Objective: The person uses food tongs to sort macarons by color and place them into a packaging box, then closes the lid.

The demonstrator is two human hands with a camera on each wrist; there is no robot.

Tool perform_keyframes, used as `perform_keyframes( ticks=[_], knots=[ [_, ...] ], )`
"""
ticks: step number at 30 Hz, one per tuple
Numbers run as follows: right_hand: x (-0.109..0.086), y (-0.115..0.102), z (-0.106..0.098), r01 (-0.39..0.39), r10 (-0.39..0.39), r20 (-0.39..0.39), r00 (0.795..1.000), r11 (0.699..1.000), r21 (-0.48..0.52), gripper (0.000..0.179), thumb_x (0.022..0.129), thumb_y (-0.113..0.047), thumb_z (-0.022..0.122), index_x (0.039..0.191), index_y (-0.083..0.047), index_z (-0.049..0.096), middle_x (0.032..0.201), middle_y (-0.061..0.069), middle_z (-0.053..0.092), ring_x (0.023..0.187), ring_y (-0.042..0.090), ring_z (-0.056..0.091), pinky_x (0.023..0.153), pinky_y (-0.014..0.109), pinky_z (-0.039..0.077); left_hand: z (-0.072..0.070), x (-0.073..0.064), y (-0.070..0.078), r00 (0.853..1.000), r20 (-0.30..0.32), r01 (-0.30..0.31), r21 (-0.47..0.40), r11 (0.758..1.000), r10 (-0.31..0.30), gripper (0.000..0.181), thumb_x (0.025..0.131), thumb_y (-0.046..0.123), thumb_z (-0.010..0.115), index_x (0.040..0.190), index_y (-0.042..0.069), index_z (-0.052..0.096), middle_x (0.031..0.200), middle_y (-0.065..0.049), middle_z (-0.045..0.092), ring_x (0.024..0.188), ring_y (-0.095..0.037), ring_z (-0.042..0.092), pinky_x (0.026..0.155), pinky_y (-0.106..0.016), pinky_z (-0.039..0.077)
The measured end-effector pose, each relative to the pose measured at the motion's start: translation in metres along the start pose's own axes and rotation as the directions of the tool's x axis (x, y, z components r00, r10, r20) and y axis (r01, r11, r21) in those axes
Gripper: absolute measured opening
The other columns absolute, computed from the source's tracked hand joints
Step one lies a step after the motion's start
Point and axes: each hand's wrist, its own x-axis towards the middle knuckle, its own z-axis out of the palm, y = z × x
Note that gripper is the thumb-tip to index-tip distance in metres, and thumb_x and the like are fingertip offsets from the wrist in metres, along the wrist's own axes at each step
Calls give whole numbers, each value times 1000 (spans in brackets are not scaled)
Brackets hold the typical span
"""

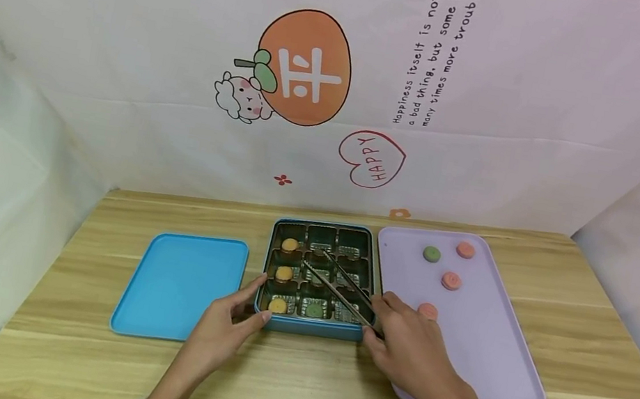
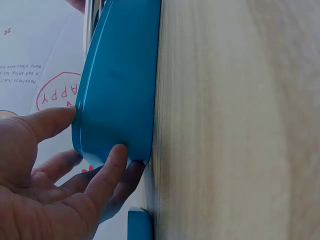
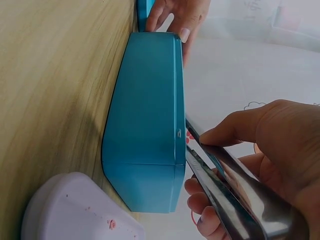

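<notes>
A blue box [image 1: 308,327] holds a dark plastic insert with compartments. Three yellow round cookies [image 1: 277,305] sit in its left column, and a green cookie [image 1: 316,309] lies in the front middle compartment. At the front left corner, my left hand [image 1: 224,325] grips the box, thumb on the front and fingers along the left side. My right hand [image 1: 413,346] holds metal tongs [image 3: 225,190] over the box's front right corner. The parted tong tips reach over the middle compartment, where another green piece [image 1: 318,275] shows partly beneath them.
A lilac tray [image 1: 481,353] on the right carries three pink cookies [image 1: 452,281] and a green disc [image 1: 431,254]. To the left lies a shallow blue lid [image 1: 185,286]. Behind the wooden table [image 1: 288,392] hangs a printed white cloth [image 1: 161,46].
</notes>
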Motion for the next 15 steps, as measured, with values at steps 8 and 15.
perform_keyframes(
  ticks=[8,15],
  knots=[
    [0,-1,-3,-2,2,-10,1000,1000,-2,32,85,-11,80,114,1,75,92,4,67,69,10,55,48,26,41,1,0,0,1000,-9,1,12,1000,-1,66,98,20,75,159,24,49,158,-21,50,101,-25,66,58,-31,44],
    [0,2,-7,-29,29,15,999,1000,0,37,87,-13,78,119,5,74,99,8,69,71,12,58,47,28,42,0,0,0,1000,-4,11,0,1000,-11,67,98,21,75,159,25,48,150,-21,58,90,-22,61,54,-30,42]
  ],
)
